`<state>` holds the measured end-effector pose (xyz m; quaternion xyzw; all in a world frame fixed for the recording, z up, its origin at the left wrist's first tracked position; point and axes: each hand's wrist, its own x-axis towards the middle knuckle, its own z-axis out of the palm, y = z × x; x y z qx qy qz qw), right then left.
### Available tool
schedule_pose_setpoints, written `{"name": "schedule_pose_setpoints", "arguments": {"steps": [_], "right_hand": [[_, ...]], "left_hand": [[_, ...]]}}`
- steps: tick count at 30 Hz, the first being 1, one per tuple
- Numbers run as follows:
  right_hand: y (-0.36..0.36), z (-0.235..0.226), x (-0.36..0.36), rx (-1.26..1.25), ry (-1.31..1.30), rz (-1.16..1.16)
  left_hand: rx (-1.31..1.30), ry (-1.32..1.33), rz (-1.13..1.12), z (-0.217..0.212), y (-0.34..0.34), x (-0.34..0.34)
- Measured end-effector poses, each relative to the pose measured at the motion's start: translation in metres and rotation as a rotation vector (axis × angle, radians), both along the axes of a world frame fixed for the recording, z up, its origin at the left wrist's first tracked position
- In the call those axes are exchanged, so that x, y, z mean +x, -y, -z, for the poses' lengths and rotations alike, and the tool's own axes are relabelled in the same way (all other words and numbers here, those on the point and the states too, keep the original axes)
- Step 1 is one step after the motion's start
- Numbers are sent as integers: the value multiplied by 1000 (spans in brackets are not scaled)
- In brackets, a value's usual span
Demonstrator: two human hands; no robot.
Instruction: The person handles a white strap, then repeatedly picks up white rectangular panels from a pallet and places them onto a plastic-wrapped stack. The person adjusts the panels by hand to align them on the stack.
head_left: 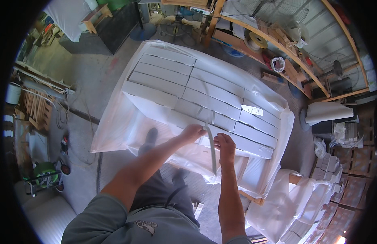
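Note:
A stack of long white boxes [184, 81] stands on a pallet, wrapped in a clear plastic sheet [115, 122]. A grey strap [213, 150] runs over the near top edge of the stack and hangs down its side. My left hand [192, 132] is closed on the strap at the edge of the top row. My right hand [225, 147] grips the same strap just to the right and a little lower. A small white label [252, 110] lies on top of the boxes to the right of my hands.
A second plastic-covered stack of white boxes [306, 203] sits at lower right. A white roll [328, 112] lies at right. Wooden racks [278, 44] and a fan line the back. A green wheeled machine [45, 175] stands at left on the concrete floor.

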<state>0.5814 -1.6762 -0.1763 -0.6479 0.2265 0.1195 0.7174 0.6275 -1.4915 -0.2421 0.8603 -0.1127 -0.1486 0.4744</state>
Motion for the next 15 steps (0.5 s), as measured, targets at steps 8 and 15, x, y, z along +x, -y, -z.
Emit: {"name": "schedule_pose_setpoints", "arguments": {"steps": [8,15], "right_hand": [[-30,60,13,-933,220,-436],[-12,59,38,-709,71,-464]], "left_hand": [[-28,-117,116,5,14,29],[-83,-74,100,7,10,28]]}}
